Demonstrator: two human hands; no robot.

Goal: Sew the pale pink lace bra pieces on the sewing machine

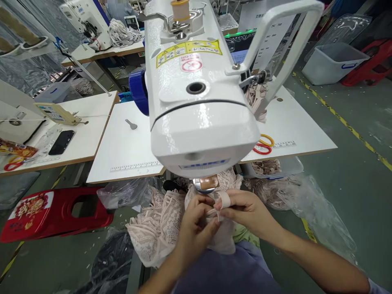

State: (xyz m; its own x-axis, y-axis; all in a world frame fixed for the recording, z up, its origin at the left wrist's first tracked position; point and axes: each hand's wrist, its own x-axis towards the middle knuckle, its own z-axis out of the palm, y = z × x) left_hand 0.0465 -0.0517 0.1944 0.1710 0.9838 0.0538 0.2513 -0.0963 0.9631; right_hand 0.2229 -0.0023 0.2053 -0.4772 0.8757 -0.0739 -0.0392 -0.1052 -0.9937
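Just below the head of a white sewing machine (pixel 205 134), my two hands meet over pale pink fabric. My left hand (pixel 197 224) is closed, thumb and fingers pinching the edge of a pink bra (pixel 223 237). Fingers of my right hand (pixel 245 210) are closed on a pale elastic strap (pixel 225 200) that loops round the fingertips. Left of my hands, a pile of pink lace bras (pixel 159 222) hangs in front of the machine. The needle area is hidden behind the machine head.
Red-handled scissors (pixel 262 148) lie on the white tabletop (pixel 294 118) at right. A plastic bin (pixel 289 166) of pink pieces stands beneath it. At left are a red stool (pixel 58 214), a black phone (pixel 61 142) and another sewing table. Plastic bags lie on the floor.
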